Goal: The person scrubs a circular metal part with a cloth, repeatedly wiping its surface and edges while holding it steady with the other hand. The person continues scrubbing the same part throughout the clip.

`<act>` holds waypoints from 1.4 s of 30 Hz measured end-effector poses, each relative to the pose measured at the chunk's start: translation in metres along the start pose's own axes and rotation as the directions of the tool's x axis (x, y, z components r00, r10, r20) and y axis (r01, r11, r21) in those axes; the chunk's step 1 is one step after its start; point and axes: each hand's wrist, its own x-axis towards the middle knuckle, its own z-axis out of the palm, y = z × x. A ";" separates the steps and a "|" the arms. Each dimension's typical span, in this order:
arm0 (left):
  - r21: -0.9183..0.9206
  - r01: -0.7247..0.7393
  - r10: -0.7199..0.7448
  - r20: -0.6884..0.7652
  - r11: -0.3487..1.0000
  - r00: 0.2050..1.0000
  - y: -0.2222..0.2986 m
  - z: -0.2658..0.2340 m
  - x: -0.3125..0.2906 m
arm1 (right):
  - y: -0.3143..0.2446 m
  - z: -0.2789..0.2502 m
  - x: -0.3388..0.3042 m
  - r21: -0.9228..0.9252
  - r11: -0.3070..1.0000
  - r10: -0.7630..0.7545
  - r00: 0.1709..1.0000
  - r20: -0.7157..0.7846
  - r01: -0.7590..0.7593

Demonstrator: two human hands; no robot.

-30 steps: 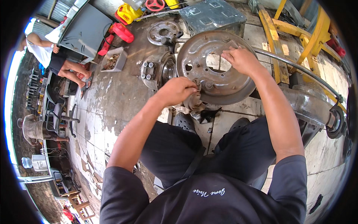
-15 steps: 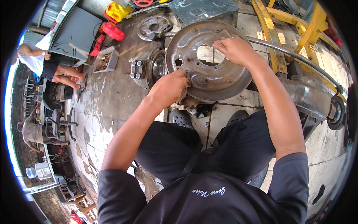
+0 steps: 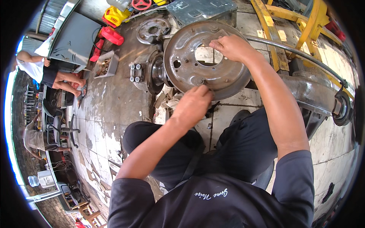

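Head view — two hands, left hand and right hand, on one backing plate.

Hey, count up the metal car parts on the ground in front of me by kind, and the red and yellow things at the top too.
Round backing plate, held by left hand and right hand: 1
Wheel hub: 1
Flat disc: 1
Axle housing: 1
Red things: 2
Yellow container: 1
Total: 7

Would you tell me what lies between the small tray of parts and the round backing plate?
In the head view, a wheel hub with studs sits on stained floor between the tray and the backing plate.
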 end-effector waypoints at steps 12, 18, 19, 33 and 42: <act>0.106 0.082 -0.093 0.107 0.991 0.990 -0.022 -0.027 -0.021 | 0.012 0.013 -0.004 -0.146 0.988 -0.064 0.997 -0.042 0.058; 0.178 0.144 -0.172 0.155 0.974 0.973 -0.069 -0.063 -0.016 | 0.007 0.009 -0.004 -0.106 0.994 0.031 0.996 0.087 -0.021; 0.164 0.144 -0.168 0.140 0.976 0.976 -0.071 -0.063 -0.016 | 0.007 0.008 -0.004 -0.108 0.994 0.031 0.996 0.087 -0.021; -0.174 0.063 -0.051 0.072 0.983 0.996 -0.073 -0.048 -0.017 | 0.010 0.015 0.002 -0.126 0.991 -0.054 0.997 -0.053 0.047; -0.161 -0.007 -0.029 -0.218 0.987 0.975 -0.070 -0.027 0.020 | 0.004 0.005 0.000 -0.088 0.996 -0.018 0.998 0.063 0.024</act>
